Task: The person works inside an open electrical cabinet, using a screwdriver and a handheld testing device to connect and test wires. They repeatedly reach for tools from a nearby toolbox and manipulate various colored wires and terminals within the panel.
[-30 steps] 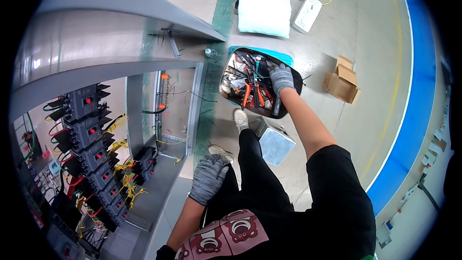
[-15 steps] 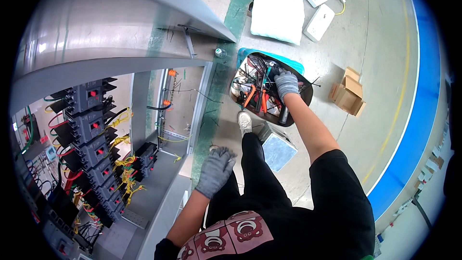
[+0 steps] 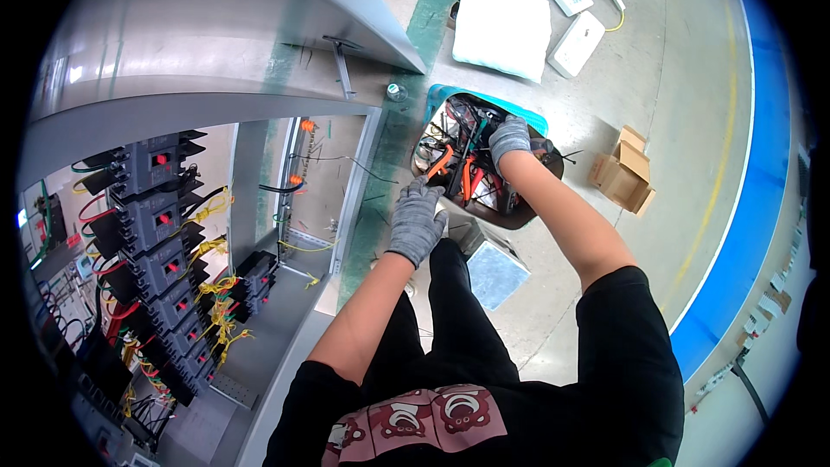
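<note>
A tool basket (image 3: 545, 195) stands on the floor, with a teal rim behind and a dark, tool-filled inside. In it lie orange-handled pliers (image 3: 441, 161), more orange and red handles, and a teal-handled screwdriver (image 3: 478, 131). My right hand (image 3: 510, 137), in a grey knit glove, reaches over the basket's right side with fingers curled down among the tools; what they hold is hidden. My left hand (image 3: 417, 223), gloved alike, is at the basket's near left edge. Its fingers are stretched toward the rim beside the pliers, and nothing shows in it.
An electrical cabinet (image 3: 367, 156) with breakers (image 3: 164, 220) and yellow wires stands at left. Beyond the basket lie a white cushion (image 3: 501, 26) and white power strips (image 3: 577, 43). A cardboard box (image 3: 624, 171) sits at right, a grey metal-topped block (image 3: 494, 272) near my foot.
My left hand has moved forward and right, from beside my leg to the basket's near edge, its fingers straightening. My right hand has shifted slightly within the basket, toward the back.
</note>
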A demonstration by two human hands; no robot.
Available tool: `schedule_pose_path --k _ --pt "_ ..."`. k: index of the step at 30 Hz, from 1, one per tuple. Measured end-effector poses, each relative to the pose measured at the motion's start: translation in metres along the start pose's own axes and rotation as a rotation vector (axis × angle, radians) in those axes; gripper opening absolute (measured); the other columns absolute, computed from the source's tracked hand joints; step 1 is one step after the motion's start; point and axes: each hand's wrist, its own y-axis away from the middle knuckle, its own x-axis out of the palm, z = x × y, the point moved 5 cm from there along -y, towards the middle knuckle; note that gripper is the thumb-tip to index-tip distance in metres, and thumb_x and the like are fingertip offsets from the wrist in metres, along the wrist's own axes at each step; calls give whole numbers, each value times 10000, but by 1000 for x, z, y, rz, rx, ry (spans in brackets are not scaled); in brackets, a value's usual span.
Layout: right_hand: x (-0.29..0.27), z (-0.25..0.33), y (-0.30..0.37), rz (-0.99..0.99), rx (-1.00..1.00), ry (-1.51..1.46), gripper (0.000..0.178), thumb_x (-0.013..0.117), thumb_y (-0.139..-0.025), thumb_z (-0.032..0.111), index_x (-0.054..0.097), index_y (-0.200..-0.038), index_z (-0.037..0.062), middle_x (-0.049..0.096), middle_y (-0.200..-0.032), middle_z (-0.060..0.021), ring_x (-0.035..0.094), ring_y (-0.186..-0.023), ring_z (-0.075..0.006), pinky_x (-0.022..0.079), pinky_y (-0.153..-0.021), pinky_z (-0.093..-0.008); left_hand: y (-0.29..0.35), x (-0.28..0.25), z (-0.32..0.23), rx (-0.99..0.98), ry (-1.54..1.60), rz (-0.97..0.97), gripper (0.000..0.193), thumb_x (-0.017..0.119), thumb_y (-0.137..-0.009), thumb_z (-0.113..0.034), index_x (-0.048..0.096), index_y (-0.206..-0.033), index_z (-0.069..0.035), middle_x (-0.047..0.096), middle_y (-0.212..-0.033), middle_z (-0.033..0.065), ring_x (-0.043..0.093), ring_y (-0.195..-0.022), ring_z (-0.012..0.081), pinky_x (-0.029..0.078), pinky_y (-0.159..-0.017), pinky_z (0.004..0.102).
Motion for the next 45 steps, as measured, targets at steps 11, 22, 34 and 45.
schedule_pose_path --k 11,22,34,45 --pt "-73 -46 85 176 -11 -243 331 712 -705 108 696 -1034 73 699 -1000 -141 678 -953 -291 550 -771 -397 84 -15 14 -67 111 12 450 657 -809 -217 558 -1223 -74 490 -1298 186 451 -1214 347 375 -1033 420" --pt "-129 -37 320 75 -327 -1729 542 683 -839 304 512 -1284 47 592 -854 -6 510 -651 -57 421 -539 -208 169 -81 0 -22 980 -267 457 626 -899 -190 492 -1286 14 539 -1218 102 520 -1105 173 413 -982 305" --pt "-293 201 554 -659 -1062 -1137 635 684 -849 190 410 -1384 -18 585 -1227 -123 580 -1072 -180 438 -957 -314 469 -298 -24 460 1521 -910 340 545 -970 -221 538 -1242 -17 608 -915 15 513 -740 37 437 -680 162" --pt "-399 342 690 -1404 -902 -501 605 606 -816 113 427 -1389 185 560 -959 -164 625 -742 -321 524 -636 -422 574 -381 66 1095 1750 -1128 353 551 -960 -190 528 -1271 -25 616 -876 34 536 -624 70 449 -542 197"
